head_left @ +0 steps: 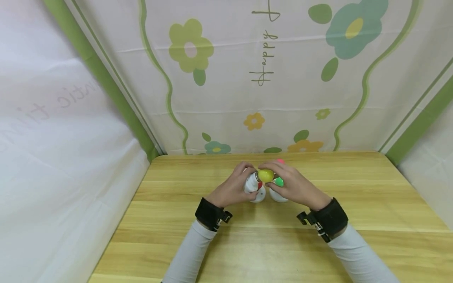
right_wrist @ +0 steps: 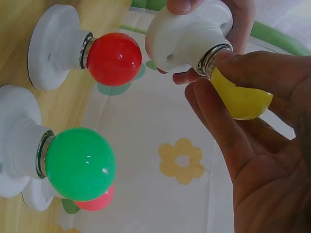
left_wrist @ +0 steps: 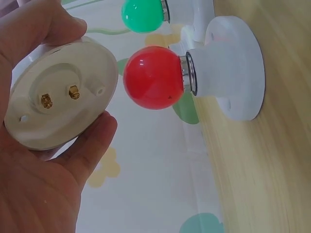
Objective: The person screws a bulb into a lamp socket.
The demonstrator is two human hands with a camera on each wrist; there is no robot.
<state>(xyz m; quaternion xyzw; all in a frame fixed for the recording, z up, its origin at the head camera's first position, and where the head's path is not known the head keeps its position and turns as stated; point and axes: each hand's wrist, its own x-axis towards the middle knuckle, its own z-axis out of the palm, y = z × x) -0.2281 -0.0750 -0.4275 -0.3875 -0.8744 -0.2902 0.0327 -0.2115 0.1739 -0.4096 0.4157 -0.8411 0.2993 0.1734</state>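
Observation:
My left hand (head_left: 233,188) grips a white lamp holder (right_wrist: 177,36) by its round base, lifted above the table and tilted. Two brass screws show on its underside in the left wrist view. At the holder's mouth sits a yellow bulb (right_wrist: 245,101), part of its metal thread still visible. Thumb and fingers of my right hand (head_left: 297,184) pinch this bulb. Below, a red bulb (left_wrist: 153,77) stands in another white holder (left_wrist: 243,68). A green bulb (right_wrist: 80,164) stands in its own holder (right_wrist: 17,141), close to the red one.
Behind the green bulb is a pink bulb (right_wrist: 99,199), mostly hidden, in a further white holder (right_wrist: 36,195). All stand on a wooden table (head_left: 247,251). A flower-printed white cloth (head_left: 226,98) hangs at the table's far edge, with white cloth on both sides.

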